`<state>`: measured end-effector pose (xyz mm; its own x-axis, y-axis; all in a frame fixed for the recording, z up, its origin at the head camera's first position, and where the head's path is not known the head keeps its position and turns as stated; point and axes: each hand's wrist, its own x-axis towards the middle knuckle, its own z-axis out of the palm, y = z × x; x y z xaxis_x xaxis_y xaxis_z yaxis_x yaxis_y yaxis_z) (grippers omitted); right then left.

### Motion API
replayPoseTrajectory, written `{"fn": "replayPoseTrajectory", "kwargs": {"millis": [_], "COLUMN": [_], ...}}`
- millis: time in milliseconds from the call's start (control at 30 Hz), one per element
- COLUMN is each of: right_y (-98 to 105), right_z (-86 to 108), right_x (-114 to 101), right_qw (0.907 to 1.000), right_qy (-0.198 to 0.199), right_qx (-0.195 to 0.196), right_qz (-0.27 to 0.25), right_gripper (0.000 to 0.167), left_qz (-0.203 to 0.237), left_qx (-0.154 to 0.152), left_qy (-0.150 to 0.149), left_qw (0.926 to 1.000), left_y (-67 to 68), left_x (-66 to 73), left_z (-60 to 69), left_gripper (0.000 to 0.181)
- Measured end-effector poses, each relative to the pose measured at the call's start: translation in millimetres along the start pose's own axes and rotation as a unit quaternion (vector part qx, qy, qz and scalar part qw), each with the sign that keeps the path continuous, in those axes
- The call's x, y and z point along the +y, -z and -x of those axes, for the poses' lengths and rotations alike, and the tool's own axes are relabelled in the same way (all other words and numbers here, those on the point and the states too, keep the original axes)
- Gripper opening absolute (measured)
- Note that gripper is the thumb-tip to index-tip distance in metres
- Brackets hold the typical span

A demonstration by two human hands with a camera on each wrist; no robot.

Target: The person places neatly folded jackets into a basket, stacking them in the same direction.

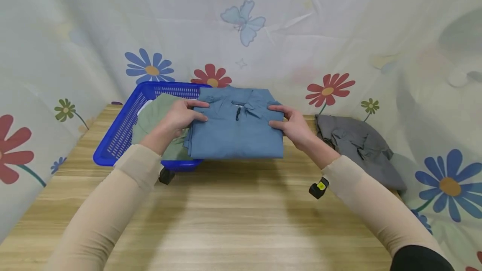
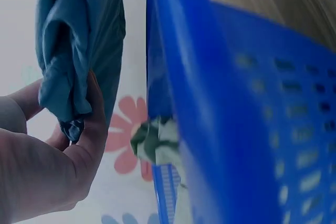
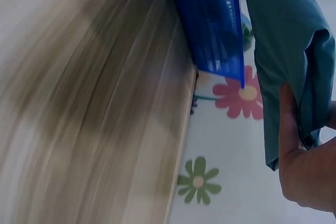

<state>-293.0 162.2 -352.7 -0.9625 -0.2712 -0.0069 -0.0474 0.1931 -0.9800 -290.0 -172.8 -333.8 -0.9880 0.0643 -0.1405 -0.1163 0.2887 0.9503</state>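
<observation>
A folded blue shirt with a collar and a short dark zip pull hangs level above the table, partly over the right side of a blue plastic basket. Its left edge is gripped by my left hand, thumb and fingers on either side of the folded layers, as the left wrist view shows. On the opposite edge my right hand pinches the cloth the same way; the right wrist view shows the fingers under the fold. Inside the basket lies a light green garment, partly hidden by my left hand and the shirt.
A dark grey garment lies in a heap at the table's right rear. The wooden table stretches in front of the basket. Behind it hangs a white cloth printed with flowers and a butterfly.
</observation>
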Motion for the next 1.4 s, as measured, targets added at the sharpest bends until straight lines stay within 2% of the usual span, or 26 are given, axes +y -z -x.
{"fn": "replayPoseTrajectory", "kwargs": {"millis": [167, 333, 700, 933, 1100, 1400], "right_y": [-18.2, -37.8, -78.9, -105.1, -121.7, -155.5], "right_z": [-9.1, -18.5, -38.9, -47.4, -53.5, -61.7], "right_x": [-6.7, -11.7, -22.2, -28.5, -29.8, -34.1], "right_qw": [0.9997, 0.9995, 0.9995, 0.9993, 0.9991, 0.9994], "right_qy": [0.002, 0.002, 0.009, 0.014, 0.007, 0.019], "right_qx": [0.001, 0.006, 0.014, 0.012, 0.007, 0.025], "right_qz": [-0.024, -0.031, -0.026, -0.033, -0.041, -0.016], "right_gripper": [0.050, 0.048, 0.046, 0.046, 0.046, 0.045], "left_qz": [0.000, -0.019, -0.061, -0.059, -0.074, -0.096], "left_qx": [0.002, -0.007, -0.028, -0.032, -0.042, -0.046], "left_qy": [0.013, 0.028, 0.043, 0.054, 0.055, 0.068], "left_qw": [0.9999, 0.9994, 0.9968, 0.9963, 0.9948, 0.9920], "left_y": [18.6, 40.4, 90.3, 115.4, 133.5, 164.5], "left_x": [0.6, 0.4, -14.9, -21.8, -30.1, -44.9], "left_z": [-1.3, -1.9, -9.0, -7.2, -4.4, -6.9], "left_gripper": [0.047, 0.050, 0.057, 0.062, 0.063, 0.066]}}
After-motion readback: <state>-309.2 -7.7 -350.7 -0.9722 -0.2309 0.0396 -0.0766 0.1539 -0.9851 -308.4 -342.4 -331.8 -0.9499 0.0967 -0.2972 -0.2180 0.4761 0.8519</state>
